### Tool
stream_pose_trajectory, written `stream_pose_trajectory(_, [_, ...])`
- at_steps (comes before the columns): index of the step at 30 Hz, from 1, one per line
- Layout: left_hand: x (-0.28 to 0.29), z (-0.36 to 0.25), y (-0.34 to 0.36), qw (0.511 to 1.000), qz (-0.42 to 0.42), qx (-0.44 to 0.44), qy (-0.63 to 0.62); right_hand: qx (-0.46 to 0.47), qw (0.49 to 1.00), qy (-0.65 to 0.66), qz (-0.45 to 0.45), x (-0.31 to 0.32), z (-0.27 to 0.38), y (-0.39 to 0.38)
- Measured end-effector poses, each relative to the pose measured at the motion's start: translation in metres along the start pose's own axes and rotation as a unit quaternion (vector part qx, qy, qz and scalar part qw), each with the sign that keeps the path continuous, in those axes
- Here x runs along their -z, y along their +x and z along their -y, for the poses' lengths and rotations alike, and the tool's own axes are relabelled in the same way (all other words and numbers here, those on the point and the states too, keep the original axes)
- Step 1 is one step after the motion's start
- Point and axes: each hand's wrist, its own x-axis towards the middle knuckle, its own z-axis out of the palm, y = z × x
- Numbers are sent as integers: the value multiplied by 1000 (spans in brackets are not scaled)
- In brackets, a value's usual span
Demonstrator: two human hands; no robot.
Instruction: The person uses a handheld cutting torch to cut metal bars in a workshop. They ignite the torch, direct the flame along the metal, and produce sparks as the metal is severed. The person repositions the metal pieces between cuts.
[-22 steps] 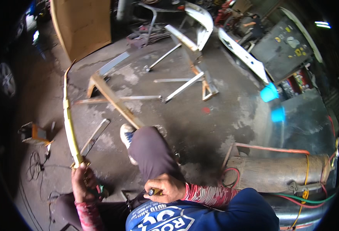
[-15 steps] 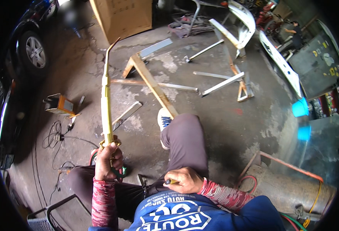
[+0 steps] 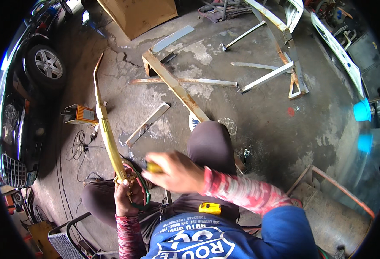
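Brass gas torch [image 3: 108, 142] in the left hand [image 3: 123, 196], with the right hand [image 3: 175, 172] brought across beside it.

Since the preceding views, the right hand has left the lap and crossed toward the torch's valve end, its outline blurred by motion; its fingers are curled round a small yellowish cylinder [image 3: 154, 167] with a dark end, too smeared to identify further. A yellow box-shaped case [image 3: 210, 208] now shows in the lap. The left hand stays clasped about the valve end, near the green hose [image 3: 147, 194], the bent nozzle pointing forward above the concrete floor [image 3: 276, 125]. As judged here, the change places both held objects side by side, without visible contact.
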Motion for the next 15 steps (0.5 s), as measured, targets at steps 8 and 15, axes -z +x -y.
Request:
stream_pose_trajectory(8, [-23, -15, 20, 999, 31, 18, -41, -47, 991, 85, 95, -7, 5, 127])
stream_pose_trajectory(15, [-30, -17, 28, 997, 26, 58, -35, -39, 998, 19, 38, -11, -16, 125])
